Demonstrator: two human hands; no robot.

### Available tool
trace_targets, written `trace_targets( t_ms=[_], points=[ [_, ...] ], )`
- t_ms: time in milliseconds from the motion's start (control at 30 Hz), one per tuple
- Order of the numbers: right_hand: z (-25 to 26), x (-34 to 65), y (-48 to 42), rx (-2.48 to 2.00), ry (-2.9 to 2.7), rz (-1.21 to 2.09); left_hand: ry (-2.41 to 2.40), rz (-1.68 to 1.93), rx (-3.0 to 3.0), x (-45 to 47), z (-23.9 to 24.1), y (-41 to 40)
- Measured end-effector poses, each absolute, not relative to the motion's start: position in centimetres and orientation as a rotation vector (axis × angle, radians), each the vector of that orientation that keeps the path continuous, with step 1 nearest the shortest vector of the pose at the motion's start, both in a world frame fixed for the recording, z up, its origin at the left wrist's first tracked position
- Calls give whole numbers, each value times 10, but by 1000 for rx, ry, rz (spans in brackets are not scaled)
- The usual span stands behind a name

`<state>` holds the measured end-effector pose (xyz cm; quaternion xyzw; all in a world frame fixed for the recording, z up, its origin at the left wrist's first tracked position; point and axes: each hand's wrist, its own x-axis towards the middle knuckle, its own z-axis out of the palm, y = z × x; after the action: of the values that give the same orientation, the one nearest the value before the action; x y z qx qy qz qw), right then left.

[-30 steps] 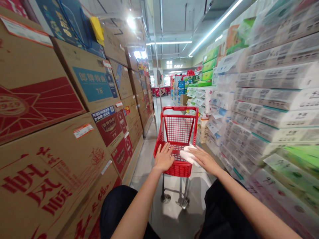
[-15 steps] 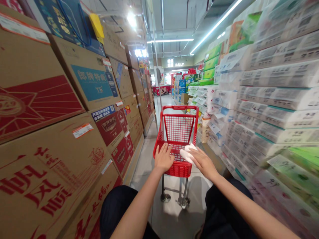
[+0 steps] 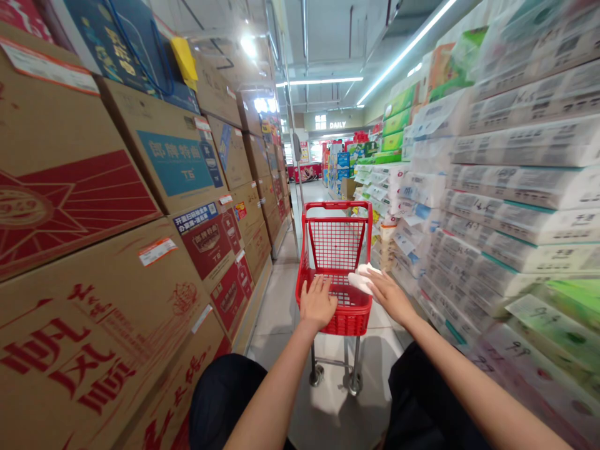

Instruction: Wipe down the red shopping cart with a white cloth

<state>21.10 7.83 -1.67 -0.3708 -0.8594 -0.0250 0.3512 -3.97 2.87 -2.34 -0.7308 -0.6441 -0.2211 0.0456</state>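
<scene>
A small red shopping cart (image 3: 347, 322) with a mesh basket stands straight ahead of me on metal legs with casters. Its basket looks bare inside. My left hand (image 3: 319, 304) is open, palm down, with fingers stretched over the near left rim; whether it touches the rim I cannot tell. At the right side of the basket, my right hand (image 3: 392, 299) presses a folded white cloth (image 3: 360, 280) against the rim or just above it. The fingers lie over the cloth and partly hide it.
Stacked cardboard cartons (image 3: 94, 325) wall the left side. Piled packs of tissue paper (image 3: 515, 187) stand close on the right, with green packs (image 3: 567, 312) low down. A narrow tiled floor (image 3: 276, 306) runs between them. A metal pole (image 3: 294, 125) rises behind the cart.
Both hands have shifted a little to the right, the cloth moving with my right hand. The near end of the cart has swung slightly right, and its wheels have turned.
</scene>
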Motion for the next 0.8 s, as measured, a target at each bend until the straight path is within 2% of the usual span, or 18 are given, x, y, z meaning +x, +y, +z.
trace_targets(
  t_ms=[300, 433, 633, 800],
  points=[
    [-48, 166, -7, -974, -2200, -341, -2063, -702, -2129, -26, -25, 26],
    [-47, 184, 1, -922, -2265, -390, -1993, -718, -2202, -35, -22, 24],
    [-45, 216, 17, -1029, -2200, -431, -1540, -668, -2523, -68, -17, 12],
    [-49, 195, 13, -1065, -2132, -382, -1621, -574, -2425, -69, -19, 12]
  ],
)
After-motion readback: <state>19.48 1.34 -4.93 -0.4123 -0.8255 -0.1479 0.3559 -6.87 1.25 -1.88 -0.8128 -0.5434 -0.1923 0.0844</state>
